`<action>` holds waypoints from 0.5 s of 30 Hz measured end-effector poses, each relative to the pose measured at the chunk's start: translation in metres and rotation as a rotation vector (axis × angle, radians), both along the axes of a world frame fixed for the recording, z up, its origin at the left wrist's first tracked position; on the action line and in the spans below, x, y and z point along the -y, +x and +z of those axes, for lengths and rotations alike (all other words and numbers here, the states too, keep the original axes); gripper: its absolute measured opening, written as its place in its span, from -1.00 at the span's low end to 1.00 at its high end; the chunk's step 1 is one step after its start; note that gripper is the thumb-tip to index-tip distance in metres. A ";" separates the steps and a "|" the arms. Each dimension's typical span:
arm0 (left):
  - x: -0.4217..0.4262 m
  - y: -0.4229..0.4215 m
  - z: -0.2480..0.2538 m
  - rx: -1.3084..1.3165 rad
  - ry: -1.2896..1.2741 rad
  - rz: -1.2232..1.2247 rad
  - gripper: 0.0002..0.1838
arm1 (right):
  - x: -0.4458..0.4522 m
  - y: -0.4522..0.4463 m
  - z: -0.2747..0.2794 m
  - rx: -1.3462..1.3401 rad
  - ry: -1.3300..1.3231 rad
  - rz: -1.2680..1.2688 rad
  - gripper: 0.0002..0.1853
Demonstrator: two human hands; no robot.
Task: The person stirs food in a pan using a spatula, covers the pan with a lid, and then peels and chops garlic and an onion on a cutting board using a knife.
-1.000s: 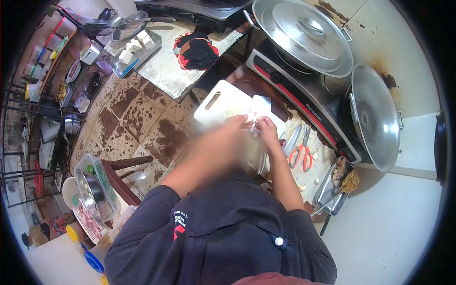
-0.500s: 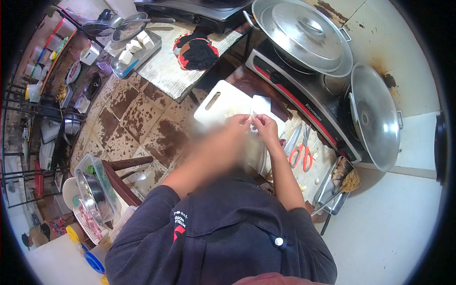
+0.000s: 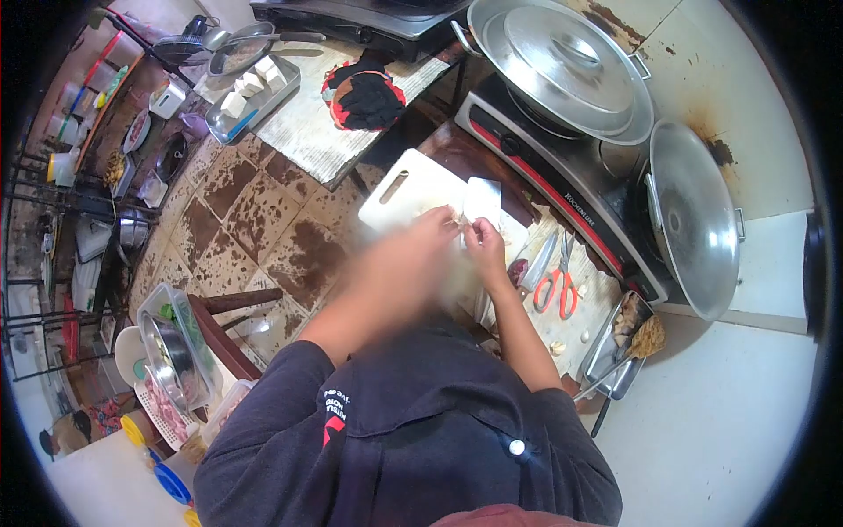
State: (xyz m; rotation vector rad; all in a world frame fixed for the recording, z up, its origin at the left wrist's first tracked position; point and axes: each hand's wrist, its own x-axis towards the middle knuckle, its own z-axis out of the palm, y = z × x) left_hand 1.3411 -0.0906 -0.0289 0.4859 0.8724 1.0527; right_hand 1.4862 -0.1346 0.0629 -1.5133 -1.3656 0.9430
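Both of my hands meet over the lower right part of a white cutting board [image 3: 421,171]. My left hand [image 3: 430,224], smeared by motion, has its fingertips pinched at a small pale piece that looks like a garlic clove [image 3: 462,221]. My right hand [image 3: 485,248] is closed too, thumb and fingers pressed on the same piece from the other side. Just beyond the fingertips lies a broad cleaver blade [image 3: 483,198] on the board. Pale scraps lie near my left hand.
Right of the board lie a knife [image 3: 539,262], orange-handled scissors [image 3: 556,294], a dark red onion piece [image 3: 519,270] and loose garlic cloves [image 3: 558,348]. A gas stove [image 3: 562,189] carries a lidded pot [image 3: 566,66] and a wok [image 3: 694,220]. A metal tray [image 3: 606,356] stands at the right.
My hands have drawn slightly apart, the right one shifting a little down. A pale clove shows more plainly on the table beside my right forearm.
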 end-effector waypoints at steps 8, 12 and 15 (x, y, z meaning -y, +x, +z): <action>0.013 -0.014 0.006 -0.043 -0.029 -0.116 -0.91 | -0.010 0.022 0.006 -0.076 -0.120 -0.069 -0.81; 0.023 -0.014 0.024 -0.080 -0.056 -0.141 -0.90 | -0.012 0.011 0.011 -0.076 -0.114 -0.018 -0.78; 0.018 -0.010 0.030 -0.098 -0.056 -0.149 -0.90 | -0.010 0.006 0.024 0.139 0.013 -0.001 -0.77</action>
